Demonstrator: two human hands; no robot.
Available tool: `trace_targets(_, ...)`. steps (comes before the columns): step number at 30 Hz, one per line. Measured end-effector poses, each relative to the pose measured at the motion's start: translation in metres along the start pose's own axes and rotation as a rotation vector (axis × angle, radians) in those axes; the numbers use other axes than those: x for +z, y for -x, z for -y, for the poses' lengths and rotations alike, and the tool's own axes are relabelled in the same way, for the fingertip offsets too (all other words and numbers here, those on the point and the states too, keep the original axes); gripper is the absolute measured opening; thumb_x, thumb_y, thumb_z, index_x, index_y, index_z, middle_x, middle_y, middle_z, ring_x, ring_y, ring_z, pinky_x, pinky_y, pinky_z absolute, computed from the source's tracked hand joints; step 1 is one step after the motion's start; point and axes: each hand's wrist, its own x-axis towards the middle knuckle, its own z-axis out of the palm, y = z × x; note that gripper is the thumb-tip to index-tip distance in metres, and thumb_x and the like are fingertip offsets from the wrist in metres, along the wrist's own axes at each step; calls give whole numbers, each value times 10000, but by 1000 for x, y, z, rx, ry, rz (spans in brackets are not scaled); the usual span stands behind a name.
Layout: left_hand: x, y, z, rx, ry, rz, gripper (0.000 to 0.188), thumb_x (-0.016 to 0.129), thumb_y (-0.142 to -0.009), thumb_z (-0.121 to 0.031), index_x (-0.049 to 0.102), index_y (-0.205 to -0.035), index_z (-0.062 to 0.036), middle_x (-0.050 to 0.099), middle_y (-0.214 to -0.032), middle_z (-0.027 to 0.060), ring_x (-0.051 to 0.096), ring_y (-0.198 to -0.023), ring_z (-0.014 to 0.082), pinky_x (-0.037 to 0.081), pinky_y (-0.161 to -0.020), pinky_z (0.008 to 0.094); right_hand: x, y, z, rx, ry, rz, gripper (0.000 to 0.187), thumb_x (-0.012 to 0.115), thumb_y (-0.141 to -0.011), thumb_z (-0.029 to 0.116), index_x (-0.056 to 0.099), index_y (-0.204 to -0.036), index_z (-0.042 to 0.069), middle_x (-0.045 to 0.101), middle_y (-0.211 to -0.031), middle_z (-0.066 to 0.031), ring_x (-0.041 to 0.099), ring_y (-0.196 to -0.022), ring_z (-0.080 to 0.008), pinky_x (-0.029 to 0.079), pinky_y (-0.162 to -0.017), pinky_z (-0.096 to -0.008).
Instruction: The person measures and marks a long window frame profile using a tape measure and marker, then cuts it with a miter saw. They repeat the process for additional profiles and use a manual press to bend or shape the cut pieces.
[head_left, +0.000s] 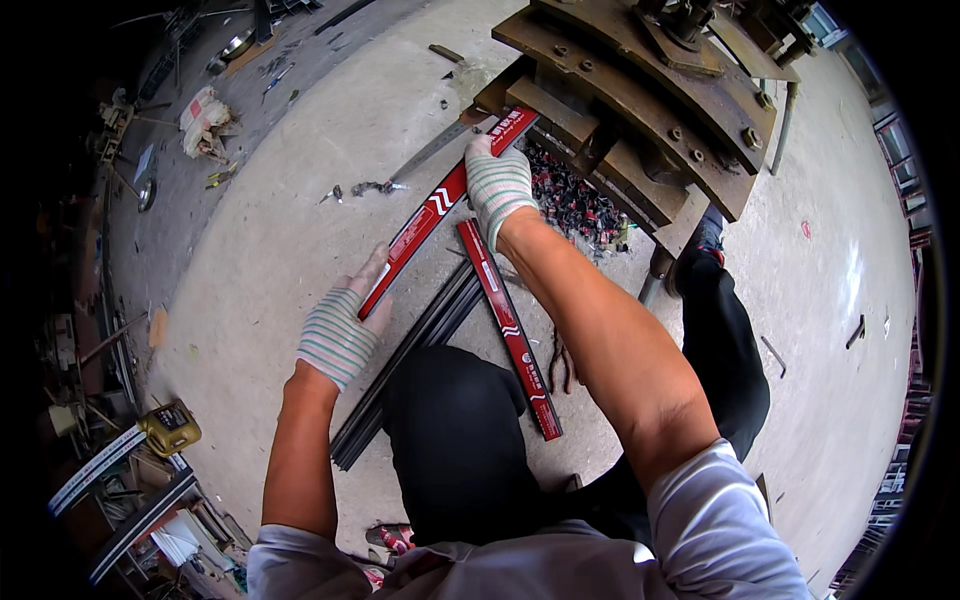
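A long, narrow red-faced bar [420,225] with white printed marks slants up and to the right in front of me. My left hand [345,325], in a white glove with green stripes, is closed round its near end. Closer to the far end, my right hand [500,185], gloved alike, grips the bar too. That far end reaches the edge of a brown, oily steel machine [610,95] with stacked plates and bolts; whether it goes into a slot I cannot tell. A second red-faced bar [510,330] lies below my right wrist, beside several dark bars [400,365].
Under the machine lies a heap of small black and red scraps [580,205]. Pliers [562,365] rest on the floor beside the second bar. My bent knee [450,420] is close to the dark bars. A yellow can [172,428] stands amid clutter at the left.
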Motion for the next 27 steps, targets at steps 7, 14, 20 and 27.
trace_targets(7,-1,1,-6,-39,-123,8,681,683,-940,-107,462,-1578,-198,666,-1127,259,673,-1024,404,533,-968,433,0,-17,-16,-71,-17,25,339,533,-1050,368,605,-961,49,614,-722,-53,569,-540,-183,459,-479,-345)
trace_targets(14,4,-2,8,50,-78,-32,670,677,-950,-124,465,-1579,-218,671,-1089,245,676,-1009,388,532,-955,423,2,-22,-21,-144,-24,-24,315,545,-1047,350,605,-994,45,623,-753,-55,564,-547,-181,456,-484,-343)
trace_targets(20,2,0,11,64,-51,-54,718,687,-954,-193,405,-1602,-315,647,-1032,258,690,-959,411,561,-894,458,3,0,-3,-112,-69,20,374,521,-1045,346,631,-1069,-11,685,-888,-133,620,-733,-240,504,-718,-376)
trace_targets(27,17,-1,8,-81,-41,43,716,695,-936,-132,443,-1595,-253,644,-1093,234,676,-965,354,543,-926,402,-12,2,-6,-45,-19,59,370,513,-1056,320,634,-1088,-29,704,-923,-153,621,-795,-233,528,-818,-384)
